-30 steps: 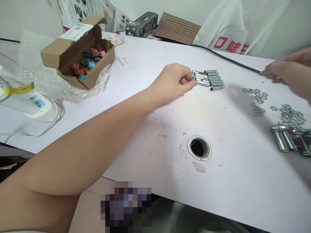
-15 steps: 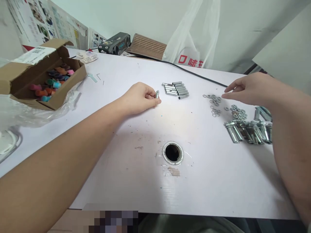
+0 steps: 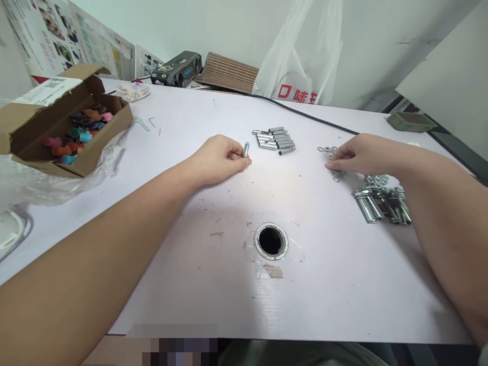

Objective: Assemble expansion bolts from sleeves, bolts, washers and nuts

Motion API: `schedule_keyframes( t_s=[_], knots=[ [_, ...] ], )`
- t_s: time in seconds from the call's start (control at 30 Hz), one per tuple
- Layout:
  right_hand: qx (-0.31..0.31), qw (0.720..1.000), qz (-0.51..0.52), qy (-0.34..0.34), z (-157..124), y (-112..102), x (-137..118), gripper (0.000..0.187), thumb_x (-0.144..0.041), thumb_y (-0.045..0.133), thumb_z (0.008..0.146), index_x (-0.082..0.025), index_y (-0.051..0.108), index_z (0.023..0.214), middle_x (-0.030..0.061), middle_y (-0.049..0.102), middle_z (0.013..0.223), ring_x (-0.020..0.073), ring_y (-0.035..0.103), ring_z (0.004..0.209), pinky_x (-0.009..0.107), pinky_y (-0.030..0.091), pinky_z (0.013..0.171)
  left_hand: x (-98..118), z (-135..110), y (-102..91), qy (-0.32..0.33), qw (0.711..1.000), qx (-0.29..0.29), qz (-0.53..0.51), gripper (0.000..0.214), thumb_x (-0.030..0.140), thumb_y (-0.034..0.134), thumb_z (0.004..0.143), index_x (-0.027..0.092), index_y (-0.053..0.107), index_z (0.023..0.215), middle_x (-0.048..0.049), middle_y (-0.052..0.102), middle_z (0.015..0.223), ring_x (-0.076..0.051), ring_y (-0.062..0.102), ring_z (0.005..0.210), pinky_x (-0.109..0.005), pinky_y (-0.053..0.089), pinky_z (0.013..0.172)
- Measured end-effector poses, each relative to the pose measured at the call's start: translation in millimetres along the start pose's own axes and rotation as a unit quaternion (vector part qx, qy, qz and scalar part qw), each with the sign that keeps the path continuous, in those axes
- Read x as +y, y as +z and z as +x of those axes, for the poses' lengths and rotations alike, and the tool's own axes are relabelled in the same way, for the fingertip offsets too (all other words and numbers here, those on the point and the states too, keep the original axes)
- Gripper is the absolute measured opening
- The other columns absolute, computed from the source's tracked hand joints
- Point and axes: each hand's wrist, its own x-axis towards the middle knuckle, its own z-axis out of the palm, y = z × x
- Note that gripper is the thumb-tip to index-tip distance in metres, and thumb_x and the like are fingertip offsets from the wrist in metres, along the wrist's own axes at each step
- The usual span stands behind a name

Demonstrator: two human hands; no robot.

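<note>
Upright between the thumb and fingers of my left hand (image 3: 223, 160) is a small silvery metal sleeve (image 3: 246, 149). Just beyond it, a group of similar metal sleeves (image 3: 278, 141) lies side by side on the white table (image 3: 213, 300). My right hand (image 3: 356, 155) is over the small washers (image 3: 324, 149) and the thin rings (image 3: 339, 176), thumb and fingertips pinched close together. Whatever those fingertips hold is hidden. Under the right wrist are a heap of nuts (image 3: 376, 181) and a row of expansion bolts (image 3: 381, 204), partly covered by the forearm.
An open cardboard box (image 3: 89, 157) of colourful pieces stands at the left on clear plastic wrap. A round hole with a metal rim (image 3: 258, 249) is in the table. Along the back are a black cable (image 3: 305, 114), a speaker-like device (image 3: 177, 68) and a white plastic bag (image 3: 301, 61).
My right hand has moved left and down onto the washers and rings, its fingertips drawing closer together. A green box at the back right has come into view. The left hand keeps its hold.
</note>
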Motion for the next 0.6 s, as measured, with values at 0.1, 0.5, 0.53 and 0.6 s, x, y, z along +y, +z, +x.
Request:
schedule_keyframes(
  t_s=[0.1,0.5,0.53,0.6],
  knots=[
    [0.024,0.999,0.026,0.025,-5,-8,0,0.029,-0.048,0.074,0.101,-0.019,0.078,0.096,0.0066,0.075,0.093,0.0185,0.060,0.081,0.038,0.044,0.076,1,0,-0.4,0.004,1.000,0.002,0.003,0.022,0.038,0.076,0.087,0.017,0.077,0.082,-0.0008,0.064,0.069,-0.013,0.050,0.062,-0.033,0.037,0.064],
    [0.092,0.987,0.123,0.054,3,2,-7,0.024,-0.039,0.087,0.092,-0.016,0.081,0.094,0.0102,0.075,0.101,0.0193,0.058,0.090,0.039,0.044,0.080,1,-1,0.9,0.015,1.000,0.005,0.005,0.023,0.039,0.076,0.086,0.018,0.075,0.080,0.0016,0.058,0.067,-0.013,0.047,0.062,-0.033,0.037,0.064],
    [0.093,0.986,0.124,0.056,4,3,-5,0.023,-0.039,0.086,0.091,-0.016,0.082,0.093,0.0103,0.076,0.102,0.0196,0.059,0.090,0.039,0.044,0.079,1,-2,0.7,0.014,1.000,0.006,0.006,0.022,0.039,0.076,0.087,0.018,0.075,0.080,0.0015,0.059,0.067,-0.013,0.047,0.063,-0.033,0.037,0.064],
    [0.094,0.987,0.122,0.051,7,4,-2,0.022,-0.039,0.086,0.091,-0.017,0.082,0.091,0.0105,0.076,0.101,0.0198,0.059,0.088,0.039,0.045,0.078,1,-2,0.3,0.013,1.000,0.005,0.003,0.022,0.039,0.076,0.087,0.018,0.076,0.080,0.0012,0.059,0.067,-0.013,0.048,0.063,-0.033,0.037,0.065]
  ],
)
